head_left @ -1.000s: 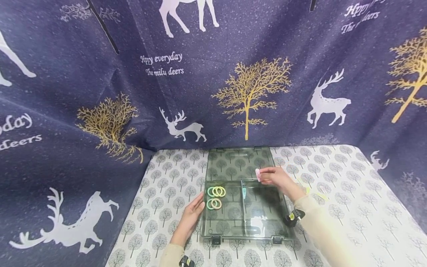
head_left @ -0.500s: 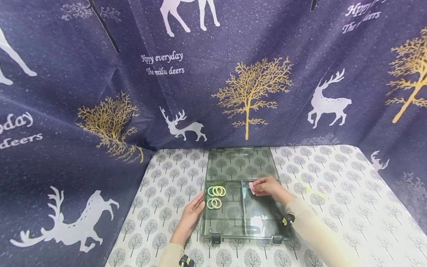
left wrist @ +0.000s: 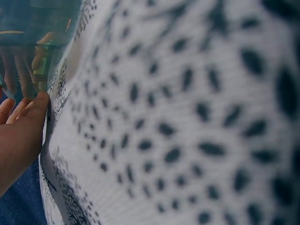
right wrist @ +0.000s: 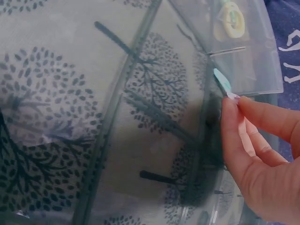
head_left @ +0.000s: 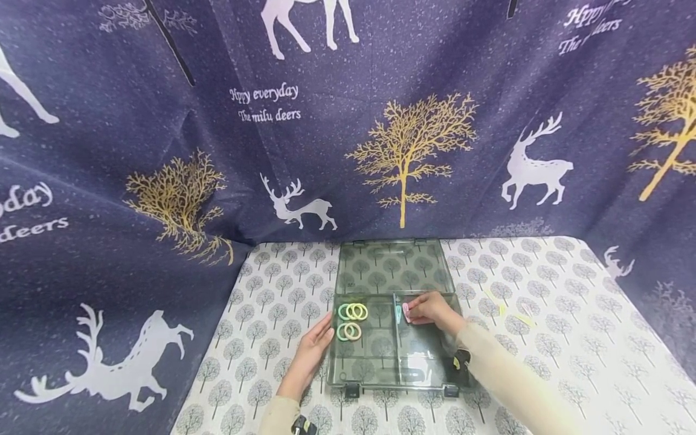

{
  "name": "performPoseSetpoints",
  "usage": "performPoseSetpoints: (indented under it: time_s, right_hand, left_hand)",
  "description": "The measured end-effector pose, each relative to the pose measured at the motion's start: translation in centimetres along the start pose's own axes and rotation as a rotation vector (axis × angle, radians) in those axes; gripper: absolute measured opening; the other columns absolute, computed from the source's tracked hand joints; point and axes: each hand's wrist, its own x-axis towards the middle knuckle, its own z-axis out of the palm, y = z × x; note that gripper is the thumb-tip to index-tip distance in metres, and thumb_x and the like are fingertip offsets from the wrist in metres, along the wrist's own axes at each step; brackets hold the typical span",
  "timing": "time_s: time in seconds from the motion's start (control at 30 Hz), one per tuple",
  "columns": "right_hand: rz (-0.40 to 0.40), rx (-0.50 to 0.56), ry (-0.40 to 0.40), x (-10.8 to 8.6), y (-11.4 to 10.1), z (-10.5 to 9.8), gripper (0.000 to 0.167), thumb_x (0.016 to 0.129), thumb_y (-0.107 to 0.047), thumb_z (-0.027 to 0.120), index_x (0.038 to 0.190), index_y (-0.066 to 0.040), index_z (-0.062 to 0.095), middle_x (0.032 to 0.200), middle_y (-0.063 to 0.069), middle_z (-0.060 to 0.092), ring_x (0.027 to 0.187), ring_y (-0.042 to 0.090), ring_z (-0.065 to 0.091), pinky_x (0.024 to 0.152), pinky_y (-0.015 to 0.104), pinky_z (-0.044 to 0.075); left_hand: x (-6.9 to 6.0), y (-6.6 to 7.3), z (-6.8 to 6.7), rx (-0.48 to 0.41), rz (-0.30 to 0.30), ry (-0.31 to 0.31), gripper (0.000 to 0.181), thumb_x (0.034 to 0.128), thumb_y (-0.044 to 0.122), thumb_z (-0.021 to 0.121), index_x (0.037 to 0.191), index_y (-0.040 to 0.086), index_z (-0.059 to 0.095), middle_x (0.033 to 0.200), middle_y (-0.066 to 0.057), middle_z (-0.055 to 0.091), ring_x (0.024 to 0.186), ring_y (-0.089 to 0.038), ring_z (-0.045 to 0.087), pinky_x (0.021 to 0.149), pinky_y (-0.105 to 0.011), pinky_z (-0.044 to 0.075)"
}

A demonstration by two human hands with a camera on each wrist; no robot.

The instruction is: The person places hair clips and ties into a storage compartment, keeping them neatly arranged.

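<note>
My right hand pinches a slim pink clip; my left hand, unclenched, touches a translucent grey plastic box at left.

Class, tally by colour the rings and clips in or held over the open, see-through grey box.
Green round rings: 2
Yellow round rings: 2
Peach round ring: 1
Turquoise slim clip: 1
Pink clip: 1
Total: 7
</note>
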Motion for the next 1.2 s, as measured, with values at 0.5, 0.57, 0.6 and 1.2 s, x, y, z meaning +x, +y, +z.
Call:
performPoseSetpoints:
  time_s: [0.5,0.57,0.6,1.2]
  right_hand:
    - [0.005,-0.016,0.066,0.6,0.8,0.5,0.016,0.077,0.013,0.069,0.092,0.018,0.065,0.074,0.018,0.07,0.062,0.02,0.069,0.06,0.031,0.062]
    - [0.008,-0.019,0.078,0.6,0.8,0.6,0.014,0.077,0.013,0.069,0.09,0.017,0.065,0.073,0.017,0.07,0.061,0.02,0.069,0.06,0.031,0.062]
    - [0.011,-0.022,0.085,0.6,0.8,0.6,0.013,0.078,0.012,0.069,0.089,0.017,0.065,0.072,0.016,0.069,0.06,0.02,0.069,0.06,0.031,0.062]
    - [0.003,-0.049,0.056,-0.3,-0.2,0.1,0.014,0.079,0.011,0.068,0.091,0.018,0.065,0.076,0.019,0.069,0.064,0.025,0.07,0.065,0.036,0.062]
  left_hand:
    - [0.0,-0.2,-0.1,0.014,0.014,-0.007,0.053,0.0983,0.017,0.054,0.148,0.011,0.037,0.152,-0.012,0.035,0.14,-0.029,0.032,0.115,-0.038,0.027]
    - [0.0,-0.3,-0.1,0.015,0.01,-0.002,0.053,0.098,0.018,0.055,0.148,0.012,0.037,0.151,-0.011,0.036,0.14,-0.029,0.033,0.114,-0.038,0.027]
    - [0.0,-0.3,-0.1,0.018,0.014,-0.003,0.053,0.0981,0.018,0.054,0.148,0.011,0.037,0.151,-0.012,0.036,0.139,-0.03,0.033,0.114,-0.038,0.027]
    - [0.0,-0.2,-0.3,-0.009,0.014,-0.027,0.054,0.0988,0.016,0.053,0.149,0.01,0.034,0.153,-0.013,0.033,0.141,-0.03,0.03,0.115,-0.037,0.026]
